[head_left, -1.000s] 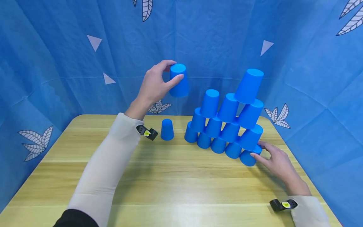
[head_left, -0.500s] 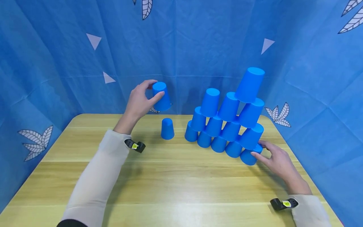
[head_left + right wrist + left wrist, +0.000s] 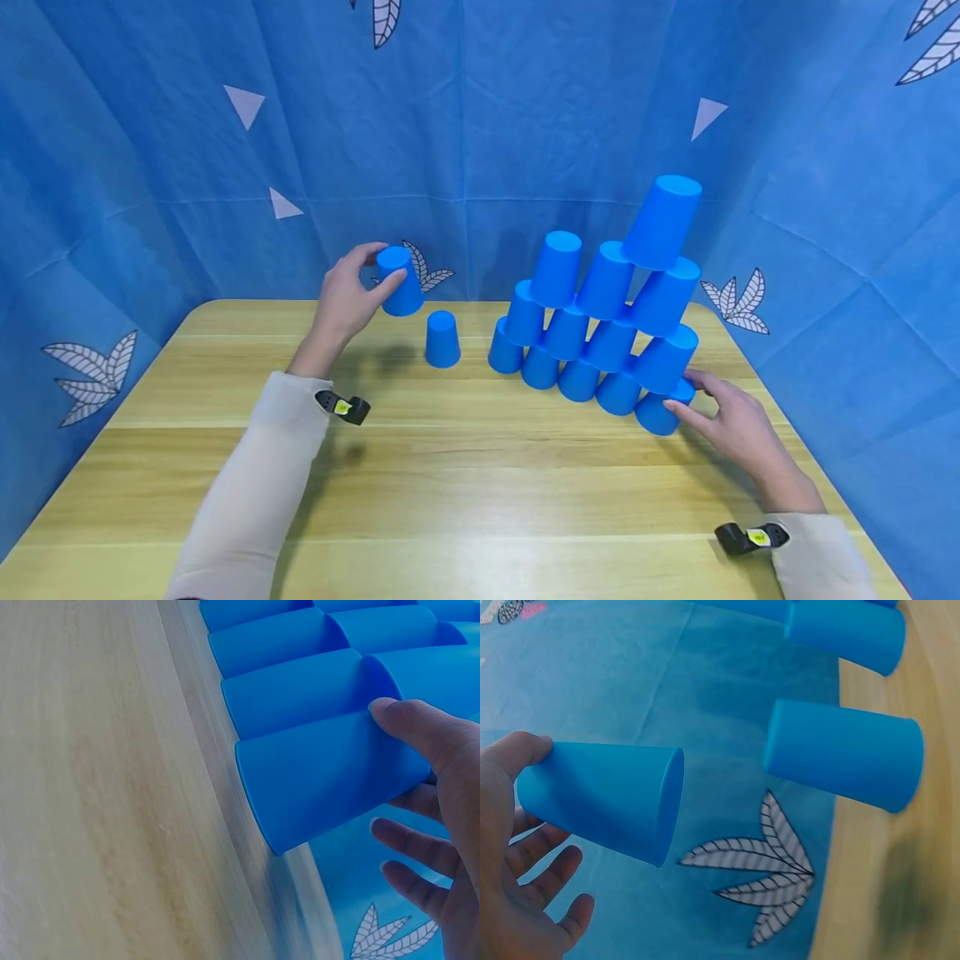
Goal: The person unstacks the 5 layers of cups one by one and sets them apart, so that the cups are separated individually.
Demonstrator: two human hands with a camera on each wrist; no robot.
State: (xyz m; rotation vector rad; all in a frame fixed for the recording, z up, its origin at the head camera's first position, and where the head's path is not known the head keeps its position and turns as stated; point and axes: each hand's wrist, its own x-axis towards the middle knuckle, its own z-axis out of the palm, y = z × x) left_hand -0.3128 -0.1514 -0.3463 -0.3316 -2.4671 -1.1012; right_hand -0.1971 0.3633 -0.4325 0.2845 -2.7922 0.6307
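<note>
My left hand (image 3: 341, 302) grips a blue plastic cup (image 3: 402, 290) near its narrow closed end, thumb on one side and fingers behind. That cup hangs mouth down above the table's back left part. In the left wrist view the held cup (image 3: 604, 799) is apart from a lone upturned cup (image 3: 847, 754), which stands on the table. My right hand (image 3: 738, 427) pinches the lowest right cup (image 3: 655, 415) of a cup stack, with the thumb on its near side. The stacked cups (image 3: 611, 346) are all upside down in four stepped rows, and one cup (image 3: 663, 223) stands on top.
The pale wooden table (image 3: 450, 500) ends at the back against a blue cloth (image 3: 375, 150) with leaf and triangle prints. Between the lone cup and the stack's left end is a narrow gap. Each wrist carries a small black camera (image 3: 345, 407).
My left hand has carried its cup left and down, from above the lone cup to its left side. My right hand and the stack have stayed in place.
</note>
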